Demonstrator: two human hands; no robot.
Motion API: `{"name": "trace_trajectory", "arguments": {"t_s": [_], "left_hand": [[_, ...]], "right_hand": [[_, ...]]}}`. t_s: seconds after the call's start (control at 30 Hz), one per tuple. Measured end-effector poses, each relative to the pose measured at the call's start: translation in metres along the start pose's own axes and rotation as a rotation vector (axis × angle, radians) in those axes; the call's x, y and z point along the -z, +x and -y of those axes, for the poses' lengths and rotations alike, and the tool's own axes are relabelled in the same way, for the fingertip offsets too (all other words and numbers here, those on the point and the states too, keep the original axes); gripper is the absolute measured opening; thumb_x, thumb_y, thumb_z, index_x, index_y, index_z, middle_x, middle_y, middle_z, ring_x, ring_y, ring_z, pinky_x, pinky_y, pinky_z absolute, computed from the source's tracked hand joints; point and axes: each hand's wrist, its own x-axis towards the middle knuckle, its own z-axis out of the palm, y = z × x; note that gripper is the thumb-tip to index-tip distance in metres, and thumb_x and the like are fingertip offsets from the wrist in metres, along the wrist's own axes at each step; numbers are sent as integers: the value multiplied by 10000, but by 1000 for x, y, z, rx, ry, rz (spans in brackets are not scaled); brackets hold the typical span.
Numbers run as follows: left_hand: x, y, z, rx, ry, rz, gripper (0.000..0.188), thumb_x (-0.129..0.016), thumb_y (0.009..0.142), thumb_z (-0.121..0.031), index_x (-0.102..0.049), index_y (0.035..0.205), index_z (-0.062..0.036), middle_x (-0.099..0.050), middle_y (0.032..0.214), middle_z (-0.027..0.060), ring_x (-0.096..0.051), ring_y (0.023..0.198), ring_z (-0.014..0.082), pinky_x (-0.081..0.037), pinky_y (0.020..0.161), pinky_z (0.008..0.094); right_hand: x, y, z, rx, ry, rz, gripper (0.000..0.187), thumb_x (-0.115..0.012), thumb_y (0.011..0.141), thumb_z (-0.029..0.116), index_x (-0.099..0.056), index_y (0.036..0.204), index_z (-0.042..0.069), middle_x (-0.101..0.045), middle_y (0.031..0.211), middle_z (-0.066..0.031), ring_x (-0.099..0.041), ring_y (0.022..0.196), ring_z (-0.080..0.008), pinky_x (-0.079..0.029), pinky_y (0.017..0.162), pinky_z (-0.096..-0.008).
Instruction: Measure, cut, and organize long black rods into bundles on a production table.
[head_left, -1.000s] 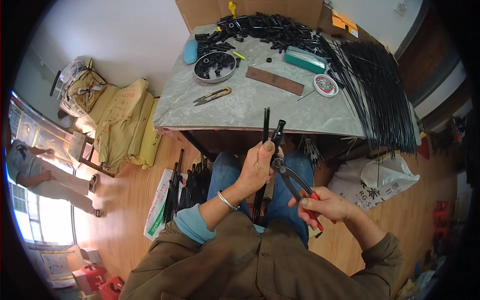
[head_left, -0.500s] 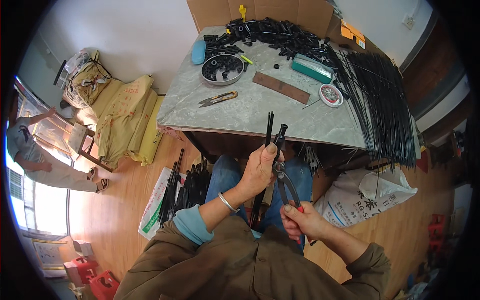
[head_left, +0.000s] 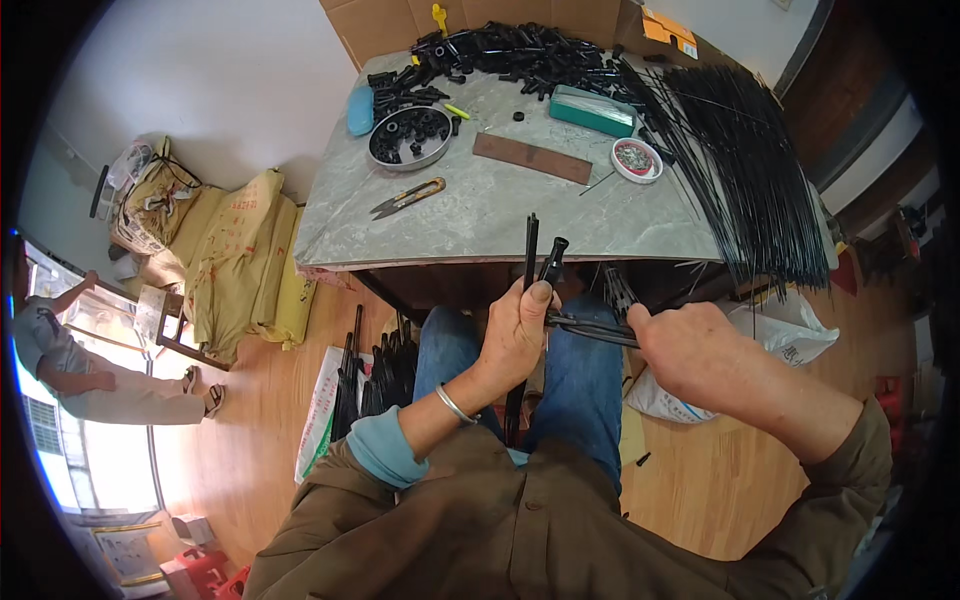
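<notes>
Above my lap, my left hand (head_left: 513,332) is closed around a bundle of thin black rods (head_left: 531,245). A black tubular fitting with a flared end (head_left: 555,256) sticks up beside the rods at the thumb. From the right, my right hand (head_left: 692,350) grips pincers (head_left: 595,328) by their handles, which lie nearly level. The pincers' jaws are against the bundle next to my left thumb; the fingers hide what they bite on. Lower down, the rods' dark ends hang between my knees.
On the grey table (head_left: 450,225) are snips (head_left: 408,198), a round tin of black parts (head_left: 410,137), a rusty metal bar (head_left: 532,158), a green box (head_left: 592,111), a small white tub (head_left: 637,160) and many black rods (head_left: 740,170). A person (head_left: 85,360) stands far left.
My right hand has swung up and to the right, turning the pincers from hanging downward to nearly level. Their handles are closer together. My left hand keeps its hold on the bundle.
</notes>
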Motion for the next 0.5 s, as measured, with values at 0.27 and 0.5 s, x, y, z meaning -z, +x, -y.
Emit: {"name": "trace_trajectory", "arguments": {"t_s": [0.27, 0.5], "left_hand": [[13, 6, -3, 172, -252, -81, 581, -434, 911, -610, -489, 782, -47, -396, 520, -29, -370, 390, 47, -296, 365, 202], [15, 7, -5, 258, -254, -24, 651, -457, 848, -695, -470, 781, -47, -326, 489, -33, -310, 368, 69, -275, 343, 227]], "right_hand": [[-31, -3, 16, -252, 355, -259, 233, -603, 773, 38, -446, 944, 52, -596, 841, -181, -588, 784, -416, -449, 642, -470], [-27, 7, -2, -185, 236, -598, 364, -646, 613, -63, -420, 877, 45, -483, 846, -140, -518, 808, -350, -416, 689, -411]]}}
